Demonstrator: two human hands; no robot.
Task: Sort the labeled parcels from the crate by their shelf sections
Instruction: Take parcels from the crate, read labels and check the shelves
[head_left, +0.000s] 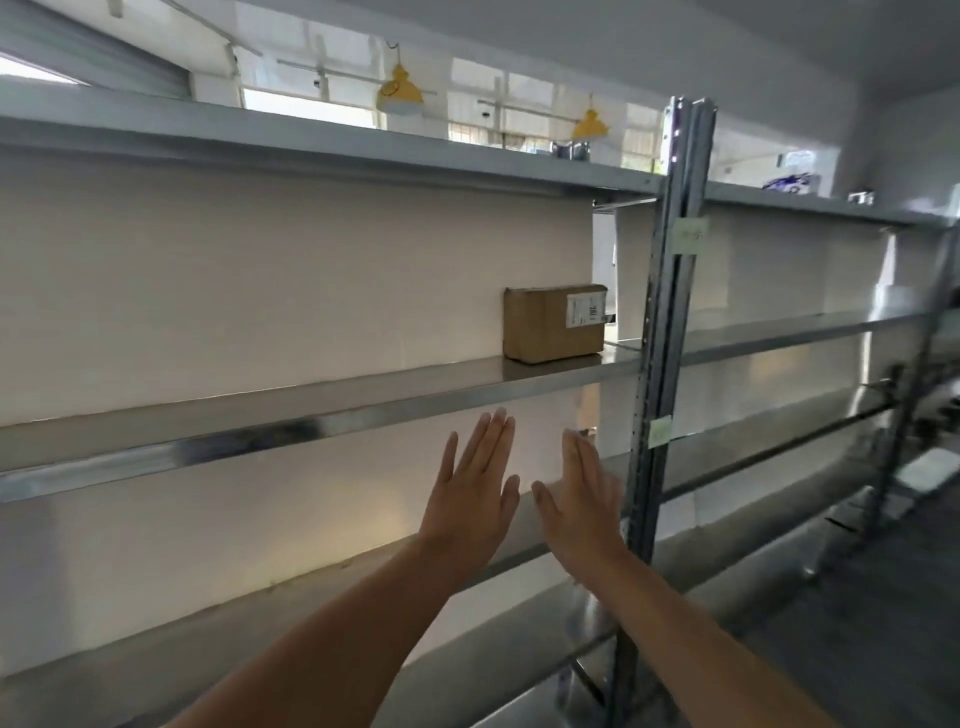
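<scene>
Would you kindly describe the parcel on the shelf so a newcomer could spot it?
Find the metal upright post dividing the shelving. Just left of it, on the second shelf from the top, sits a brown cardboard parcel. It is the only box there, with a white label on its right side.

We note the parcel (554, 323) on the shelf (322, 410), at its right end, just left of the upright post (670, 291).
</scene>
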